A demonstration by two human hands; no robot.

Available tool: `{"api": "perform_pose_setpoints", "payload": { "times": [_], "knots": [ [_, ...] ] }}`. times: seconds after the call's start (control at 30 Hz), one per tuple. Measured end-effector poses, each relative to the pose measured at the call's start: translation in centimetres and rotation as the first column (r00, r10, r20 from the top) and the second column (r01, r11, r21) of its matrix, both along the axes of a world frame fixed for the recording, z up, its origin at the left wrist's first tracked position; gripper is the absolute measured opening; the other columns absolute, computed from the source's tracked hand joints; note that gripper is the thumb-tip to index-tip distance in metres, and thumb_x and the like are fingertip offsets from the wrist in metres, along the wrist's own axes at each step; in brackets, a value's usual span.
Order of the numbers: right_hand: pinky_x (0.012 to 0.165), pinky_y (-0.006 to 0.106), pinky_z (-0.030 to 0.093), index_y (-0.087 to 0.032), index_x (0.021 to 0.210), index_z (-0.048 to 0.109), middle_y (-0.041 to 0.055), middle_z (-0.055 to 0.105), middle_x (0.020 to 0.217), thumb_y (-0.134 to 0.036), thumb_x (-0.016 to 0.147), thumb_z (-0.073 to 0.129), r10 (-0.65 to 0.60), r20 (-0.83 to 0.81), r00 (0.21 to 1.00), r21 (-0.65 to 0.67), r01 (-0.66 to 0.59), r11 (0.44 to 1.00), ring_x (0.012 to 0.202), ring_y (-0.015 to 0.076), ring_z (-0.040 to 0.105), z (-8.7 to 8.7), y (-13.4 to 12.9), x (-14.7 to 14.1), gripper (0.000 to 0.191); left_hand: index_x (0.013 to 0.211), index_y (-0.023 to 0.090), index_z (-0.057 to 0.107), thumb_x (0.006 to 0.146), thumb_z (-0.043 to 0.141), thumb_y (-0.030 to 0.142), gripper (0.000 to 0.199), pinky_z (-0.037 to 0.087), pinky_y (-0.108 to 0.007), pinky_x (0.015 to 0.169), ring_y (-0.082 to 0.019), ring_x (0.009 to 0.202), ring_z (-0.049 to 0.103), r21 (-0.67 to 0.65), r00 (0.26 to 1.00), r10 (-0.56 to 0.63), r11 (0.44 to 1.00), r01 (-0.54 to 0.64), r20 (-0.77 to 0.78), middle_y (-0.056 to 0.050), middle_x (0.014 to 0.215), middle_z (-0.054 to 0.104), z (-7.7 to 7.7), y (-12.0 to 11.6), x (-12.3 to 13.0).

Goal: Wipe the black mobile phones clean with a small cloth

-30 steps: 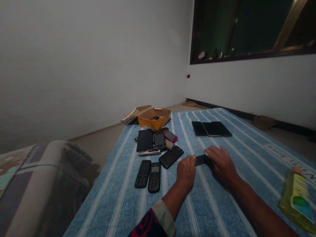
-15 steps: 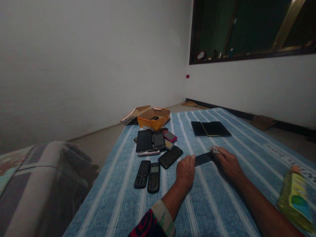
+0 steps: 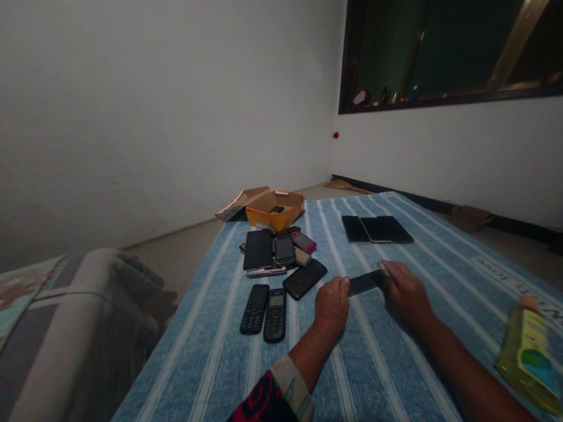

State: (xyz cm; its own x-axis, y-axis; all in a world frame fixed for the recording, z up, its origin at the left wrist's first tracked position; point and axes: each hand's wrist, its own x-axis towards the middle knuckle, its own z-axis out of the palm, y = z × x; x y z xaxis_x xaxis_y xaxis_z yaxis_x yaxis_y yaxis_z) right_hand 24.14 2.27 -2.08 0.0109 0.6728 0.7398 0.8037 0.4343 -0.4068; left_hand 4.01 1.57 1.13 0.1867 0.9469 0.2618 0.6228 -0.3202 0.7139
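Note:
My left hand point(image 3: 332, 305) is closed on the left end of a dark flat phone point(image 3: 364, 283), held just over the striped blue cloth point(image 3: 373, 363). At the phone's right end my right hand point(image 3: 405, 290) pinches a small pale cloth point(image 3: 383, 269) against it. Left of my hands lie a black smartphone point(image 3: 305, 279) and two keypad phones, one point(image 3: 254, 309) beside the other point(image 3: 275, 315). Behind them is a pile of several phones, with a black one point(image 3: 258, 249) and a pink one point(image 3: 303, 241).
An open orange box point(image 3: 275, 219) with a dark item inside stands at the back. Dark flat devices point(image 3: 387, 229) lie at the back right. A bottle of yellow liquid point(image 3: 530, 357) lies at the right. Grey fabric point(image 3: 83, 334) covers something at the left.
My right hand has shifted slightly at the phone's right end, and the pale cloth shows less. My left hand keeps its hold. The whole view has moved a little.

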Motion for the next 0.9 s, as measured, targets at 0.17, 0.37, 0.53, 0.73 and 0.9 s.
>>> {"api": "perform_pose_setpoints", "payload": {
  "times": [0.17, 0.37, 0.53, 0.73, 0.9],
  "knots": [
    [0.096, 0.048, 0.044, -0.013, 0.111, 0.062, 0.0154, 0.066, 0.102, -0.013, 0.093, 0.043, 0.046, 0.312, 0.949, 0.143, -0.095, 0.985, 0.103, 0.0281, 0.059, 1.0, -1.1, -3.1, 0.026, 0.07, 0.021, 0.051, 0.1, 0.034, 0.024, 0.035, 0.04, -0.026, 0.063, -0.015, 0.062, 0.055, 0.018, 1.0, -0.013, 1.0, 0.014, -0.014, 0.001, 0.064, 0.056, -0.1, 0.0, 0.0],
    [0.107, 0.053, 0.032, -0.015, 0.116, 0.058, 0.0139, 0.067, 0.108, -0.012, 0.095, 0.042, 0.09, 0.396, 0.914, 0.117, -0.148, 0.982, 0.108, 0.0268, 0.058, 1.4, -1.8, -5.2, 0.027, 0.071, 0.021, 0.052, 0.1, 0.033, 0.023, 0.034, 0.042, -0.025, 0.064, -0.014, 0.064, 0.057, 0.036, 0.999, -0.04, 0.999, 0.039, 0.011, -0.001, 0.068, 0.059, -0.2, -0.2, 0.0],
    [0.105, 0.056, 0.033, -0.018, 0.119, 0.059, 0.0132, 0.067, 0.112, -0.014, 0.096, 0.04, 0.066, 0.304, 0.95, 0.089, -0.098, 0.991, 0.11, 0.0271, 0.059, 0.7, -0.8, -2.7, 0.029, 0.069, 0.022, 0.051, 0.099, 0.035, 0.024, 0.035, 0.04, -0.025, 0.062, -0.015, 0.062, 0.055, 0.007, 0.999, -0.015, 1.0, 0.015, 0.03, 0.001, 0.064, 0.056, 0.1, -0.1, -0.1],
    [0.093, 0.044, 0.048, -0.022, 0.113, 0.067, 0.0112, 0.068, 0.112, -0.025, 0.094, 0.046, 0.11, -0.029, 0.994, -0.017, -0.11, 0.994, 0.106, 0.0256, 0.062, 0.4, 0.1, -0.6, 0.029, 0.068, 0.022, 0.051, 0.099, 0.035, 0.025, 0.035, 0.04, -0.025, 0.061, -0.015, 0.061, 0.054, 0.003, 1.0, -0.011, 1.0, 0.011, 0.018, 0.001, 0.061, 0.053, 0.1, 0.0, -0.1],
    [0.087, 0.038, 0.052, -0.019, 0.104, 0.073, 0.0082, 0.072, 0.103, -0.035, 0.088, 0.05, 0.027, -0.346, 0.938, -0.195, -0.1, 0.976, 0.097, 0.0246, 0.067, 0.9, 0.4, -0.2, 0.032, 0.068, 0.022, 0.05, 0.099, 0.035, 0.024, 0.035, 0.04, -0.025, 0.062, -0.015, 0.061, 0.054, -0.002, 1.0, -0.008, 1.0, 0.008, 0.015, 0.002, 0.06, 0.051, 0.1, -0.1, -0.1]
  ]
}}
